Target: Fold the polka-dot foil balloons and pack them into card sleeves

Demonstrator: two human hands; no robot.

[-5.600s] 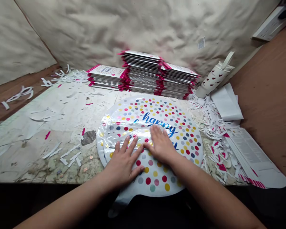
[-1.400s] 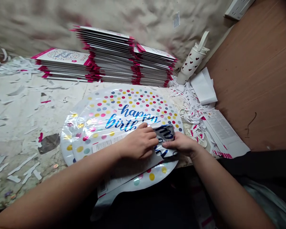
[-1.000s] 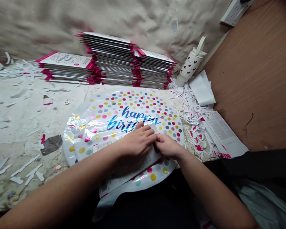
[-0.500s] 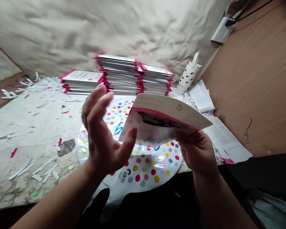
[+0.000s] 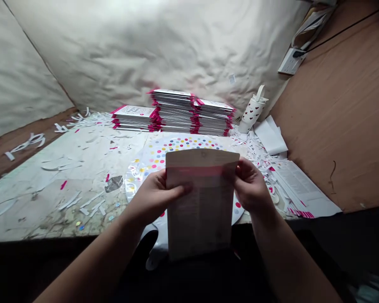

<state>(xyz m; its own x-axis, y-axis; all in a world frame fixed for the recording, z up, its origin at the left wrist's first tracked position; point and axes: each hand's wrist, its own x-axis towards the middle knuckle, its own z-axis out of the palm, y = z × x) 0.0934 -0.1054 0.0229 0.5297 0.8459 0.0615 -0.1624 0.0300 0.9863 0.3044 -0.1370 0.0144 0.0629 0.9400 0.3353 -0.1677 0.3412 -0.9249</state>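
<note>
A flat, printed package (image 5: 200, 210) with a pink band near its top edge hangs upright in front of me. My left hand (image 5: 158, 191) grips its upper left side, thumb across the front. On the upper right side, my right hand (image 5: 251, 185) is closed on it. Behind the package lies a round, glossy white sheet with coloured dots (image 5: 151, 158), partly covered by the package. The fingers behind the package are hidden.
Stacks of pink-edged packages (image 5: 175, 111) stand at the back, beside a white tumbler with hearts (image 5: 252, 111). Paper scraps (image 5: 94, 204) litter the worktop (image 5: 47, 185). Printed sheets (image 5: 306, 187) lie right. A power socket (image 5: 291, 61) hangs on the wall.
My left hand has gone from open beside the package to gripping its left side. The package has turned from slanted to upright and faces me. The view has shifted.
</note>
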